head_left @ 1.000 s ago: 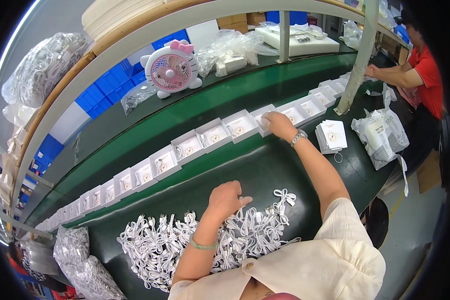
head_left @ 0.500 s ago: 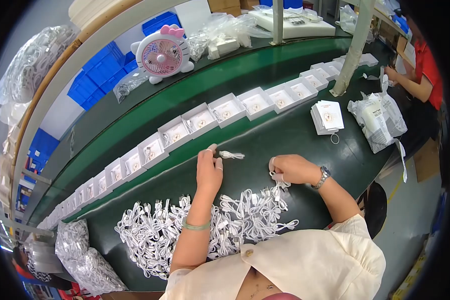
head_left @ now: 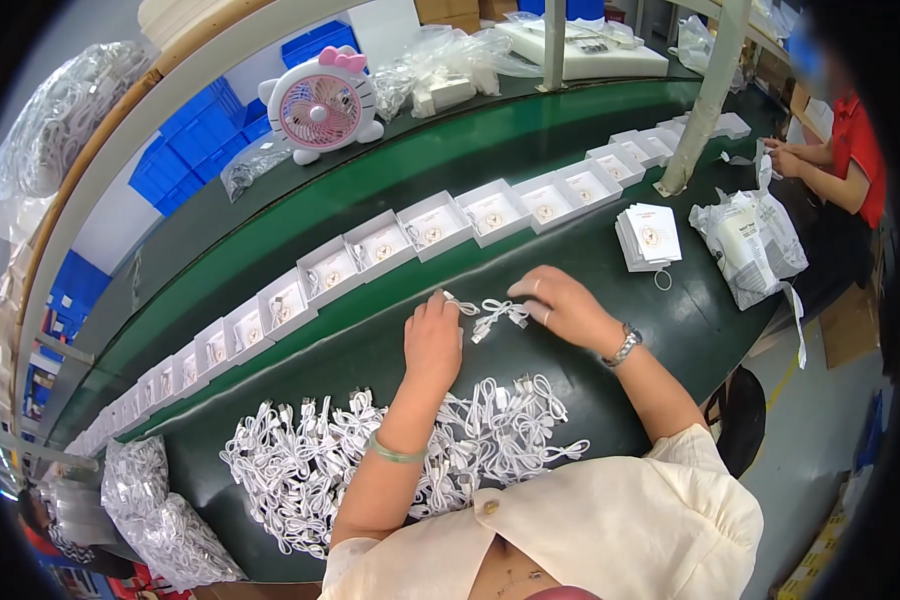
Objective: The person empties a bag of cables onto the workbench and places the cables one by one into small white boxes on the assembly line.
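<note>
My left hand (head_left: 434, 338) is at the middle of the dark green table. Its fingertips close on one end of a white cable (head_left: 460, 303), though the fingers partly hide the grip. Just right of that, a second bundled white cable (head_left: 500, 318) lies on the tabletop. Beside it is my right hand (head_left: 568, 308), its thumb and forefinger spread apart, close to the bundle's right end. Nearer my body, a large heap of white cables (head_left: 300, 465) spreads beneath my left forearm.
A row of white boxes (head_left: 432, 228) with printed cards runs along the green belt (head_left: 410, 180). On the right are a stack of cards (head_left: 652, 236), a plastic bag (head_left: 750, 245) and a post (head_left: 705, 110). Bagged cables (head_left: 170, 520) stand at left. A co-worker in red (head_left: 855, 150) works at far right.
My right hand has moved up and left from the heap, and a cable bundle now lies beside its opened fingers. My left hand has shifted slightly right, onto the other cable.
</note>
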### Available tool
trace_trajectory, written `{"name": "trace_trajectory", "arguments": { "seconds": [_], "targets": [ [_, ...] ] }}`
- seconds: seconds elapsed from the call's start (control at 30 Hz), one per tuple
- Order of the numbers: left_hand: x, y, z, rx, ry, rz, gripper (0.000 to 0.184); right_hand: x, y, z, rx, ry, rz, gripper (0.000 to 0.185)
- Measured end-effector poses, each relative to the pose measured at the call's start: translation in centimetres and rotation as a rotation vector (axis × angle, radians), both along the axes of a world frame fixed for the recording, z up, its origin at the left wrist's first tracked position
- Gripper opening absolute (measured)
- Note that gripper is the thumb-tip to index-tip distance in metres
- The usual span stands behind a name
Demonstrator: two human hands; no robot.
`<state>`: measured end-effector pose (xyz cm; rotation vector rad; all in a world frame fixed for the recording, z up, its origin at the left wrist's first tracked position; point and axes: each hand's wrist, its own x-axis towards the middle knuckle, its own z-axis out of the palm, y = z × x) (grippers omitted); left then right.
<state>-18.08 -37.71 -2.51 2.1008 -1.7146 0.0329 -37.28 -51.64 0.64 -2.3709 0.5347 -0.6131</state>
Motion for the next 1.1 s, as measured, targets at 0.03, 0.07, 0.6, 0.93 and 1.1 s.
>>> {"name": "trace_trajectory", "arguments": {
  "seconds": [0.03,0.07,0.6,0.93,1.1],
  "targets": [
    [0.0,-0.1,0.0,0.050,0.050,0.033,0.045,0.6,0.6,0.1,-0.132,0.003,0.074,0.030],
    [-0.1,-0.1,-0.1,0.051,0.051,0.034,0.045,1.2,1.2,0.1,-0.265,0.004,0.149,0.031],
    [1.2,-0.3,-0.2,-0.151,0.829,0.102,0.009,2.7,-2.3,-0.3,0.638,-0.177,0.018,0.005],
    [1.3,-0.6,0.2,-0.142,1.223,0.088,0.021,3.0,-4.2,-2.6,-0.182,0.299,-0.184,0.024],
    [1.5,-0.9,-0.4,-0.129,1.449,0.099,0.020,4.7,-3.3,-2.0,0.622,-0.055,-0.115,0.022]
  ]
}}
